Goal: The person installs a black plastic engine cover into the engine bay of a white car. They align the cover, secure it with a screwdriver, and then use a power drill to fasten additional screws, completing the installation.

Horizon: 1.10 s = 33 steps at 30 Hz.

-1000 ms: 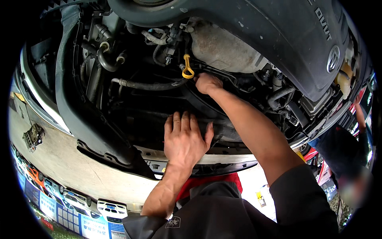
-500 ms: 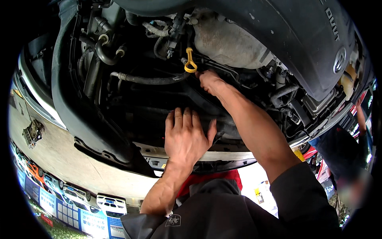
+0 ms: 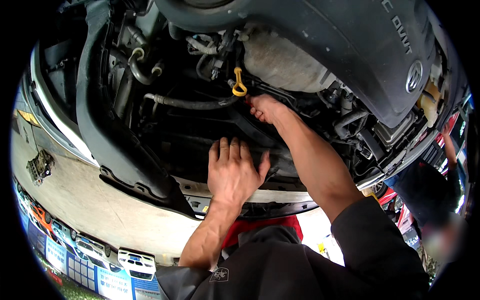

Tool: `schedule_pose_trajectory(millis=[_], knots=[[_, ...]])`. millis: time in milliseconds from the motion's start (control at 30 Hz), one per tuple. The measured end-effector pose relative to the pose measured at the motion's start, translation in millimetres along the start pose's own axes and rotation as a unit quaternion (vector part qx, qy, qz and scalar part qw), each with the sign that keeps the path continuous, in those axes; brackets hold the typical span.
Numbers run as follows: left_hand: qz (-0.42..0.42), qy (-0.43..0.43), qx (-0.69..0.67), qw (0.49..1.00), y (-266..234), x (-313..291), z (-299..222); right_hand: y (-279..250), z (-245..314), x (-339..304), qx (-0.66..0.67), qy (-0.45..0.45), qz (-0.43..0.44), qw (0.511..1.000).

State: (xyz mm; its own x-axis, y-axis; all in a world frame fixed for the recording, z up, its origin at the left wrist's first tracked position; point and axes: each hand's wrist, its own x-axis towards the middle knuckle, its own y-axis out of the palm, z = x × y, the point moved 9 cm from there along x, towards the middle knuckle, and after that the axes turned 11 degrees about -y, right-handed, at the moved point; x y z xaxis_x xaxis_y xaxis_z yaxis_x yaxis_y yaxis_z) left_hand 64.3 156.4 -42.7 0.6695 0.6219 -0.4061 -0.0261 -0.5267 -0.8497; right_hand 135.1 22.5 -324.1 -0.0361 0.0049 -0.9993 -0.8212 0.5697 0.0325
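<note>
My left hand [image 3: 232, 170] lies flat near the front edge of an open engine bay, its fingers stretched forward over the dark front panel [image 3: 192, 148] and its thumb apart. My right hand [image 3: 264, 108] reaches deeper in, with fingers curled around something I cannot make out; a small red bit shows at its fingertips. Just beyond that hand stands a yellow dipstick handle [image 3: 238, 75] with a loop end. A black hose [image 3: 195, 103] runs to the left of it, and a stained metal heat shield [image 3: 280, 60] sits behind.
A large dark engine cover [image 3: 360, 55] fills the upper right. A bent metal pipe [image 3: 137, 70] and a black curved trim [image 3: 95, 110] lie at left. A dark greasy part [image 3: 40, 167] rests on the pale floor. Another person [image 3: 425, 190] stands at far right.
The engine bay sits slightly lower in view. My right hand has turned a little, so more of its curled fingers and the red bit show. My left hand stays in place.
</note>
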Motion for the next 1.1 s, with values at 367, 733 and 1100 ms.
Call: schedule_pose_trajectory(millis=[367, 733, 1100], knots=[[-0.012, 0.017, 0.020, 1.000, -0.4, -6.1, -6.1, -37.9, 44.5, -66.9, -0.463, -0.236, -0.059, 0.853], [-0.045, 0.046, 0.031, 0.997, -1.3, -16.1, -10.2, -111.4, -41.4, -279.1, -0.468, -0.320, -0.234, 0.790], [-0.098, 0.097, 0.027, 0.990, -11.0, -35.2, -12.7, -53.8, -157.0, -333.2, -0.229, -0.426, -0.493, 0.723]])
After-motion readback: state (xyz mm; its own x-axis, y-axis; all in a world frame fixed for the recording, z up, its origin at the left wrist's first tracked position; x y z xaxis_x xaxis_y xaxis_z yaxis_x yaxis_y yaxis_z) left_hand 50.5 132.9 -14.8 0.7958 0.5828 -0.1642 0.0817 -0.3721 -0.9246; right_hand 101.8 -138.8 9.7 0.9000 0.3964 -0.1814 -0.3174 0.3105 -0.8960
